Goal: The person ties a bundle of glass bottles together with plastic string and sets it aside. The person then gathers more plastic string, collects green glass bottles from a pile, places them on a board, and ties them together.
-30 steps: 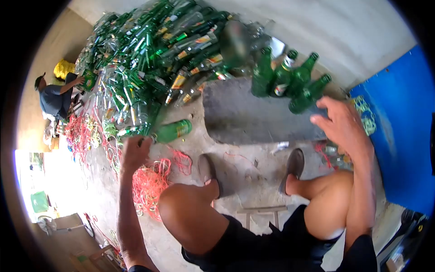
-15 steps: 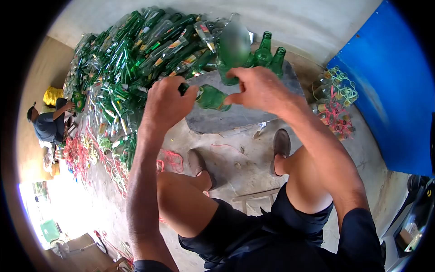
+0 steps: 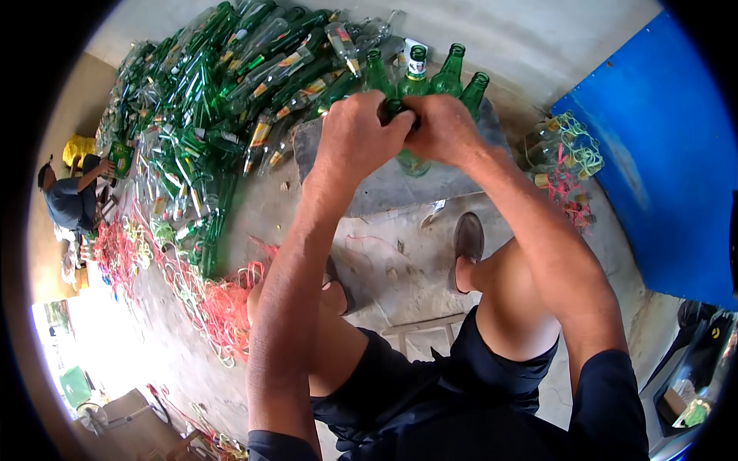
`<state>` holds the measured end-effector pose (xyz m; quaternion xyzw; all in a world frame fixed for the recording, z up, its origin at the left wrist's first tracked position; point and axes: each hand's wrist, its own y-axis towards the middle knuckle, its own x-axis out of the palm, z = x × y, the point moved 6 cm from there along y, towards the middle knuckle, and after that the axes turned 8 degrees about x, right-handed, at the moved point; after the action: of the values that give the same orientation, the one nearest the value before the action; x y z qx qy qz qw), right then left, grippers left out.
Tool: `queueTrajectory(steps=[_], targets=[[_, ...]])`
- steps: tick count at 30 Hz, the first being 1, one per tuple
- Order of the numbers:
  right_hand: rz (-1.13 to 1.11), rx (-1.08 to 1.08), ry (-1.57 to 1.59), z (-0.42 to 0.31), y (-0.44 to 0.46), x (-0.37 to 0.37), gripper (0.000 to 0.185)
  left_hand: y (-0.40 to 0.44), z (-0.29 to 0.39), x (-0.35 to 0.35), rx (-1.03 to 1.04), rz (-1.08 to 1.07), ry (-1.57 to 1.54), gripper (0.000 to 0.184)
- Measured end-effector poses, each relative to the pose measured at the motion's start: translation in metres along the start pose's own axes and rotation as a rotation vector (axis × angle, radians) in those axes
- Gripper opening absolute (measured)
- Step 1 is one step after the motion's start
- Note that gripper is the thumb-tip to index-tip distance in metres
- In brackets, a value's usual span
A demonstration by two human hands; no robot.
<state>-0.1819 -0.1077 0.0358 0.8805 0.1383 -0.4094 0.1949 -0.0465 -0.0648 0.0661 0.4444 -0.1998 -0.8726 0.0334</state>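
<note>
My left hand (image 3: 363,134) is closed around the upper part of a green glass bottle (image 3: 413,164), whose lower end shows beneath my hands. My right hand (image 3: 447,129) meets it, thumb and fingers closed at the same bottle; its exact grip is partly hidden. Just behind my hands, several green bottles stand upright on a grey slab (image 3: 369,194). Among them are a bottle with a white neck label (image 3: 417,67), a bottle to its left (image 3: 375,71), and a bottle at the right end (image 3: 474,91).
A large heap of bottles (image 3: 207,100) lies against the wall at the left. Tangled pink and green string (image 3: 231,303) covers the floor there. Tied bottles (image 3: 550,146) stand by a blue panel (image 3: 653,161). At far left a person (image 3: 69,196) holds a green object.
The bottle was tilted sideways between my hands; now it is more upright over the slab. My left hand has moved right, meeting my right hand. The view has shifted slightly.
</note>
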Motion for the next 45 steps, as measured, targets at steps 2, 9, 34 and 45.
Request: queueTrajectory(steps=[2,9,34,45], targets=[[-0.019,0.061,0.021,0.004,0.004,-0.004,0.024,0.000,-0.011,-0.001,0.000,0.015,-0.142,0.038],[-0.024,0.237,0.029,0.028,0.017,-0.005,0.039,-0.014,-0.038,-0.020,-0.125,0.129,-0.244,0.035],[0.018,0.351,-0.060,0.096,0.039,0.018,0.058,-0.031,-0.050,-0.061,-0.365,0.150,-0.339,0.039],[0.111,0.285,-0.125,0.090,0.036,0.011,0.052,-0.031,-0.046,-0.055,-0.386,0.147,-0.371,0.034]])
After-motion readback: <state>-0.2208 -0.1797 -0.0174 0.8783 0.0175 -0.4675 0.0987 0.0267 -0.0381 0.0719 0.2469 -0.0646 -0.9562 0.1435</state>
